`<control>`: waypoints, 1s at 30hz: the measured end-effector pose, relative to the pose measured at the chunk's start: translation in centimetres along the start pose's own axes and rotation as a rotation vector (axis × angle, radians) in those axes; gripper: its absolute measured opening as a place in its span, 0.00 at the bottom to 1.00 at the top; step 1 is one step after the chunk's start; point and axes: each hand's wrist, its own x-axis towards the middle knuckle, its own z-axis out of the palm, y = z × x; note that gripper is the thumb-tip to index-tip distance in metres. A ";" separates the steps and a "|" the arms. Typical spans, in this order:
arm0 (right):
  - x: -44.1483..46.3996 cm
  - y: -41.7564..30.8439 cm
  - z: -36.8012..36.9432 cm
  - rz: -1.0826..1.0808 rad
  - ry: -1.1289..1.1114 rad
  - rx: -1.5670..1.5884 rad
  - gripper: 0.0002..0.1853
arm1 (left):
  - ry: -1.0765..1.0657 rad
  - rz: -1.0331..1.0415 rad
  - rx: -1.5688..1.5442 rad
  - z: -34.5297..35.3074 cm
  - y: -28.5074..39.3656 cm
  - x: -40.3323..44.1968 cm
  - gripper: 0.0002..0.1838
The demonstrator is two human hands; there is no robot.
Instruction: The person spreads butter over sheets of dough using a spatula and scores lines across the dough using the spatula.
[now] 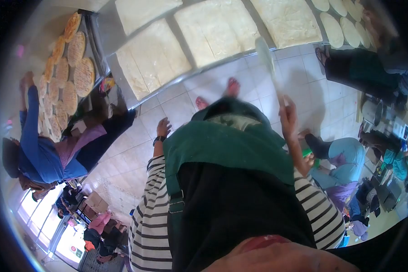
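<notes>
My right hand (289, 115) is closed around the handle of a long, pale spatula (266, 56). The spatula's flat blade points away from me, its tip close to the table's near edge and the middle dough sheet. Large rectangular sheets of pale dough (215, 34) lie on the metal table, and thin cut lines run through some of them, such as the left dough sheet (152, 59). Low at my side hangs my left hand (163, 128), a dark watch on its wrist. Its fingers are loosely apart and it holds nothing.
Round browned flatbreads (75, 47) cover a surface at left, where a person in blue (45, 149) reaches over. Pale oval dough pieces (333, 29) lie at the far right, near another person (371, 68). Someone in light-blue trousers (347, 156) is close on my right.
</notes>
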 end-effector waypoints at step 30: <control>16.8 -5.8 13.6 -0.469 0.081 -0.111 0.20 | 0.086 0.357 0.100 -3.1 -12.7 -3.4 0.19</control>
